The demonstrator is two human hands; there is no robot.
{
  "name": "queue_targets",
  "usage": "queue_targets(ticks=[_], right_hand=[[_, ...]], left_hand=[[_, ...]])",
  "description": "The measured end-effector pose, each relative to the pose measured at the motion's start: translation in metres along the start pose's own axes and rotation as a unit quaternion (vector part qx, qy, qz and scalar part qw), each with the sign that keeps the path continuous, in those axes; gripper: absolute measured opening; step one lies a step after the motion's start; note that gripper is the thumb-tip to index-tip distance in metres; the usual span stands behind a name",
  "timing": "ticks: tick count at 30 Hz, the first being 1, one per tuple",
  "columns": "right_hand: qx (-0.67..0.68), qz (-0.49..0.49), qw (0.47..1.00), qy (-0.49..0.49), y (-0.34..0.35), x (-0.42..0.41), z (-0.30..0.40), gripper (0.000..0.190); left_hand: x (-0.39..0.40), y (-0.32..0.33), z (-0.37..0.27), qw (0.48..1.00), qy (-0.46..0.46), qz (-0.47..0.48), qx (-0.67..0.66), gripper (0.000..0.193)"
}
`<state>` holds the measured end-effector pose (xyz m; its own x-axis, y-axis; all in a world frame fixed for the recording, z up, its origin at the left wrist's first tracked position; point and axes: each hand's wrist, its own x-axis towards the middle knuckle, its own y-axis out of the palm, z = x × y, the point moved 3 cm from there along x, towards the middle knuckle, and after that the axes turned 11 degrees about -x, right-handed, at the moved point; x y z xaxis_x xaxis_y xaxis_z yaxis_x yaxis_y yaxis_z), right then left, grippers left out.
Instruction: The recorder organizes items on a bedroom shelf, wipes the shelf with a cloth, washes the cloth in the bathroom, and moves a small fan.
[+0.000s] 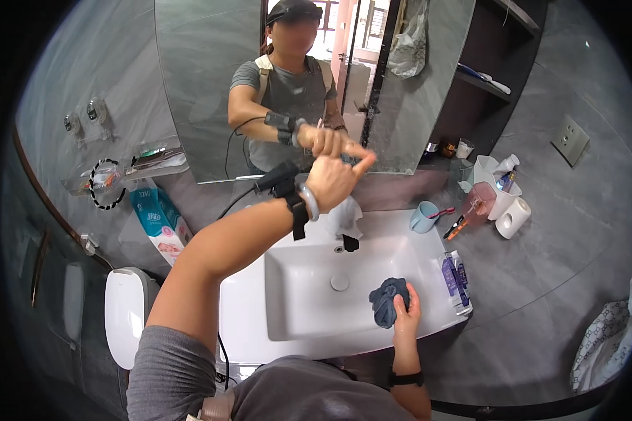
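With its index finger against the mirror (205, 105), my left hand (334, 179) holds nothing that I can see; its other fingers are curled. A strapped black device and a pale bangle are on that wrist. My right hand (406, 310) grips a bunched dark blue-grey cloth (388, 302) over the right part of the white washbasin (295, 294). A pale cloth (346, 218) covers the tap area at the back of the basin, with something black below it.
A light blue cup (424, 217) with a red toothbrush and toothpaste tubes (455, 281) stand along the basin's right side. Beyond are a pink cup (478, 202) and a white wall holder. At left are a tissue pack (158, 221) and a toilet lid (126, 316).
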<state>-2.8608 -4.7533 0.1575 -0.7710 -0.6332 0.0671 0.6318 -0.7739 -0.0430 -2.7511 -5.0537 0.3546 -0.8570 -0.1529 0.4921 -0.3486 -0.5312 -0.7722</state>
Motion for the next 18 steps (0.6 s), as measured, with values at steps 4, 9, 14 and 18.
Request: queue_targets(ticks=[4, 9, 14, 18], right_hand=[[-0.014, -0.019, 1.0, 0.013, -0.003, 0.001, -0.001, 0.05], [0.006, -0.004, 1.0, -0.009, 0.008, -0.011, 0.019, 0.049], [0.029, 0.002, 0.999, -0.035, 0.017, -0.039, 0.041, 0.044], [0.062, 0.068, 0.995, -0.032, 0.037, -0.08, 0.068, 0.04]], left_hand=[[0.024, -0.061, -0.004, 0.994, -0.077, -0.014, -0.079, 0.057], [-0.067, -0.01, -0.027, 0.947, -0.092, 0.117, -0.286, 0.041], [-0.127, 0.026, -0.058, 0.681, -0.206, 0.093, -0.697, 0.018], [-0.161, 0.022, -0.152, 0.486, -0.174, 0.164, -0.841, 0.032]])
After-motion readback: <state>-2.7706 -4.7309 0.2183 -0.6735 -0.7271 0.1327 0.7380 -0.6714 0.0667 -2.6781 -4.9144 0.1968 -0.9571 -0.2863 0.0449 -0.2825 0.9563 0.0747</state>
